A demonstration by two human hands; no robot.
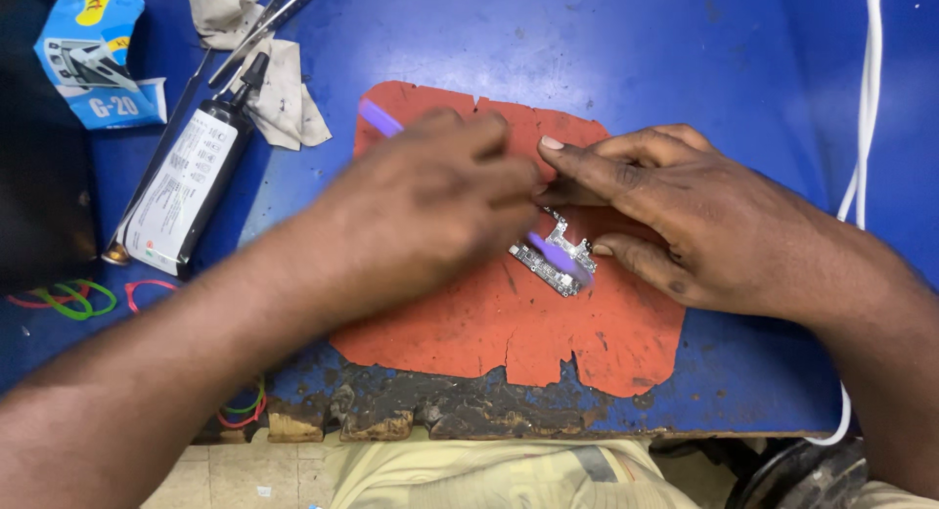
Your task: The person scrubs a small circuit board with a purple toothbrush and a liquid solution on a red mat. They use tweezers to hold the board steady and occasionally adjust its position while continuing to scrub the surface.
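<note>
— What does the bench look like?
— A scuffed blue worktop (626,49), front edge chipped bare, with a torn orange-red rubber mat (548,323) on it.
— And the hands?
— The left hand (430,206) grips a purple plastic pry tool (391,123); its tip lies over the small silver circuit board (558,255) on the mat. The right hand (675,216) lies flat, fingers pinning the board.
— Nearby?
— A black glue tube (186,186), grey rags (274,88), and a white cable (866,98).

My left hand (430,201) and right hand (675,216) meet over the circuit board (558,255), which lies on the mat (509,323) at the table's (587,49) centre. At ten o'clock from the mat lies a glue tube (186,186), a rag (279,93) behind it. A cable (866,108) runs at three o'clock; rubber bands (83,296) lie at nine.
</note>
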